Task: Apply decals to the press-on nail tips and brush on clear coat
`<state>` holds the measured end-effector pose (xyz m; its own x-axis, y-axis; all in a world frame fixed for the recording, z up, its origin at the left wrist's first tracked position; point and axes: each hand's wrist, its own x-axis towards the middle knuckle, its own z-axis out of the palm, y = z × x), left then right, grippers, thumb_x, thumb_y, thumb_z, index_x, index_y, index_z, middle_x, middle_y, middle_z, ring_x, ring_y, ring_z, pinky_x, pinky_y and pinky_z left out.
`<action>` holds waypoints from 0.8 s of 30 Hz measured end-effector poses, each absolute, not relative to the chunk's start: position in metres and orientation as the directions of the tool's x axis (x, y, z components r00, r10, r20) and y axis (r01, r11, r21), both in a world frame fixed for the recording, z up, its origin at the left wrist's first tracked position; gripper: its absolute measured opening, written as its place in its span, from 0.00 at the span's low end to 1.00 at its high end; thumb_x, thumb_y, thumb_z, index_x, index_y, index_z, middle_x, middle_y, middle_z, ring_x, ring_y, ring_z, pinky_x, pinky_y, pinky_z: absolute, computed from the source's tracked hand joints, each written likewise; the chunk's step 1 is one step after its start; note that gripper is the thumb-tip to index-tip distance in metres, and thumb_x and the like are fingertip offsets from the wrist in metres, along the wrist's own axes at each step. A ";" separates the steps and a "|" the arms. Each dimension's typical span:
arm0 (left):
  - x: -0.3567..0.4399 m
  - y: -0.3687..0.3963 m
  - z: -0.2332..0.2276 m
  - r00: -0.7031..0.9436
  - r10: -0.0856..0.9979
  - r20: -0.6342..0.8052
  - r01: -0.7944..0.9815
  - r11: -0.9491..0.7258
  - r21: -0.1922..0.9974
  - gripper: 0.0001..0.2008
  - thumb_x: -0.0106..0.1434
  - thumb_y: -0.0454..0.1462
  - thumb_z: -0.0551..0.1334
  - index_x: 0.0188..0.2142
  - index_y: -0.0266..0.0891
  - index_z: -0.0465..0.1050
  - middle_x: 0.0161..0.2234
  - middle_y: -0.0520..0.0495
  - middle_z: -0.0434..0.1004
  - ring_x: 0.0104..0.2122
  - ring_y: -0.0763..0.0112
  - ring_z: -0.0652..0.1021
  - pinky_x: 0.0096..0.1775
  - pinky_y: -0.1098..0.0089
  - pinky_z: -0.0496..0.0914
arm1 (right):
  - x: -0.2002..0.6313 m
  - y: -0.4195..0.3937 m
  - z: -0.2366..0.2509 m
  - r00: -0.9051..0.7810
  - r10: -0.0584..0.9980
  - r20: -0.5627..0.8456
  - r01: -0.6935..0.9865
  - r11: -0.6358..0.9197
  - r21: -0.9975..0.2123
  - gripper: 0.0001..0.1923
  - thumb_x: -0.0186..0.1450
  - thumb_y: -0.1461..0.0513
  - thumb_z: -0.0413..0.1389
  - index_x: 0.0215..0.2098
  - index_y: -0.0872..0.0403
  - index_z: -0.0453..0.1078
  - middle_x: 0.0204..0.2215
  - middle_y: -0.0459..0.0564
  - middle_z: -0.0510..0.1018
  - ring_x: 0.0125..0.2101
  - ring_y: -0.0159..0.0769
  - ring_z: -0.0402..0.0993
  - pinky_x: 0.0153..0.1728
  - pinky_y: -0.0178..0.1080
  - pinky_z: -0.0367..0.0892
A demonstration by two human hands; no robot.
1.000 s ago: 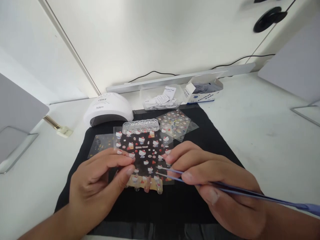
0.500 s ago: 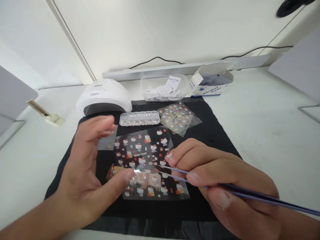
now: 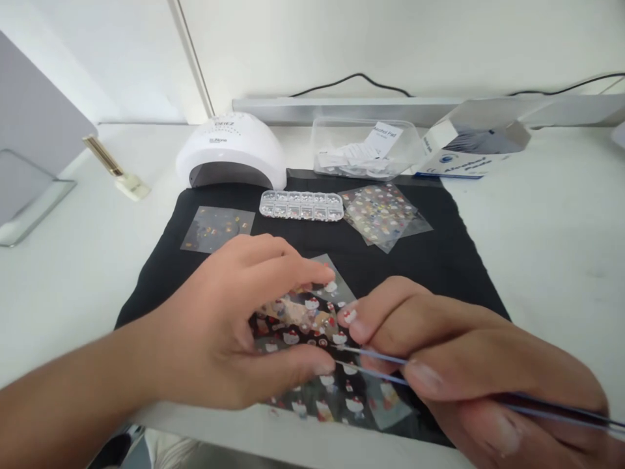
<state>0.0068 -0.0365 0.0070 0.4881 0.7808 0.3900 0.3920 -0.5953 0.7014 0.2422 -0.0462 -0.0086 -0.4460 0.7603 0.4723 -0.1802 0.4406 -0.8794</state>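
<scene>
Over the near end of the black cloth, a clear cat-sticker sheet can be seen between the two hands, partly covered by the left hand. The left thumb and fingers are spread, so the sheet and a beige strip are framed in that gap; whether the sheet is actually touched by those fingertips can't be told, nor whether the strip is on top or underneath. Bluish tweezers are pinched in the right hand, prongs slightly apart, tips pointed over the sheet just beside the left thumb tip. One little cat sticker is seen right at a right fingertip, though how it's attached can't really be made out. Farther back, a 12-slot clear case is flanked by a gold-flecked sheet on the left and some overlapping sticker sheets on the right, with a white lamp parked behind.
</scene>
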 end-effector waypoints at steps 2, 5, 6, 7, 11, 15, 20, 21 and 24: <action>0.006 -0.036 0.008 0.496 0.793 0.353 0.401 -0.570 0.717 0.18 0.61 0.41 0.71 0.51 0.46 0.77 0.37 0.46 0.80 0.34 0.61 0.80 0.39 0.62 0.76 | 0.240 -0.047 -0.010 -0.427 0.786 0.447 -0.183 0.409 -0.894 0.12 0.69 0.56 0.58 0.47 0.43 0.81 0.29 0.52 0.82 0.34 0.43 0.79 0.40 0.47 0.77; 0.004 -0.035 0.009 0.522 0.797 0.304 0.397 -0.542 0.741 0.14 0.62 0.39 0.71 0.47 0.44 0.77 0.34 0.49 0.79 0.30 0.67 0.78 0.36 0.67 0.76 | 0.238 -0.046 -0.010 -0.425 0.789 0.444 -0.215 0.388 -0.896 0.11 0.68 0.55 0.59 0.46 0.44 0.82 0.28 0.52 0.81 0.34 0.43 0.78 0.39 0.47 0.77; 0.004 -0.035 0.009 0.525 0.798 0.296 0.390 -0.534 0.750 0.14 0.62 0.39 0.71 0.47 0.44 0.77 0.33 0.49 0.78 0.30 0.67 0.78 0.36 0.68 0.75 | 0.237 -0.046 -0.009 -0.428 0.789 0.440 -0.221 0.381 -0.898 0.11 0.68 0.55 0.60 0.46 0.44 0.82 0.28 0.52 0.81 0.34 0.43 0.78 0.39 0.48 0.77; 0.005 -0.035 0.009 0.521 0.802 0.292 0.382 -0.525 0.761 0.13 0.61 0.38 0.71 0.46 0.44 0.78 0.33 0.50 0.78 0.29 0.67 0.78 0.35 0.68 0.75 | 0.236 -0.046 -0.009 -0.422 0.794 0.436 -0.223 0.376 -0.900 0.10 0.68 0.56 0.59 0.45 0.44 0.82 0.28 0.51 0.81 0.34 0.43 0.78 0.39 0.48 0.77; 0.007 -0.036 0.011 0.491 0.842 0.224 0.350 -0.426 0.834 0.07 0.62 0.37 0.70 0.41 0.45 0.81 0.30 0.51 0.80 0.26 0.68 0.78 0.32 0.69 0.75 | 0.236 -0.047 -0.010 -0.410 0.812 0.416 -0.233 0.347 -0.908 0.10 0.69 0.58 0.58 0.44 0.44 0.82 0.29 0.52 0.81 0.35 0.43 0.78 0.40 0.49 0.77; 0.010 -0.037 0.015 0.509 0.846 0.158 0.315 -0.354 0.881 0.05 0.62 0.35 0.70 0.39 0.44 0.82 0.28 0.52 0.80 0.25 0.70 0.78 0.30 0.72 0.75 | 0.238 -0.049 -0.009 -0.403 0.834 0.377 -0.280 0.280 -0.918 0.10 0.69 0.58 0.58 0.44 0.45 0.82 0.31 0.53 0.81 0.36 0.43 0.79 0.42 0.48 0.78; 0.012 -0.038 0.018 0.500 0.847 0.183 0.312 -0.373 0.874 0.06 0.62 0.32 0.70 0.37 0.44 0.83 0.27 0.52 0.80 0.24 0.71 0.78 0.27 0.73 0.73 | 0.239 -0.047 -0.007 -0.436 0.803 0.407 -0.287 0.304 -0.908 0.12 0.70 0.55 0.57 0.44 0.48 0.82 0.30 0.53 0.81 0.36 0.42 0.78 0.42 0.46 0.78; 0.012 -0.038 0.018 0.491 0.849 0.196 0.315 -0.382 0.869 0.05 0.62 0.32 0.70 0.37 0.44 0.83 0.27 0.52 0.80 0.24 0.71 0.78 0.27 0.73 0.73 | 0.238 -0.047 -0.007 -0.435 0.794 0.424 -0.284 0.326 -0.902 0.12 0.70 0.54 0.57 0.44 0.48 0.82 0.31 0.53 0.81 0.36 0.42 0.78 0.41 0.46 0.78; 0.011 -0.040 0.017 0.470 0.851 0.234 0.327 -0.414 0.850 0.04 0.63 0.34 0.69 0.37 0.45 0.83 0.26 0.51 0.79 0.23 0.70 0.77 0.26 0.72 0.72 | 0.237 -0.047 -0.009 -0.405 0.785 0.469 -0.276 0.384 -0.881 0.11 0.69 0.54 0.59 0.44 0.48 0.81 0.31 0.53 0.80 0.35 0.43 0.78 0.38 0.46 0.78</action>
<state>0.0113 -0.0404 0.0169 0.4696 0.8513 0.2341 0.3265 -0.4138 0.8498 0.2370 -0.0468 -0.0090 -0.4048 0.7851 0.4688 -0.2762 0.3837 -0.8812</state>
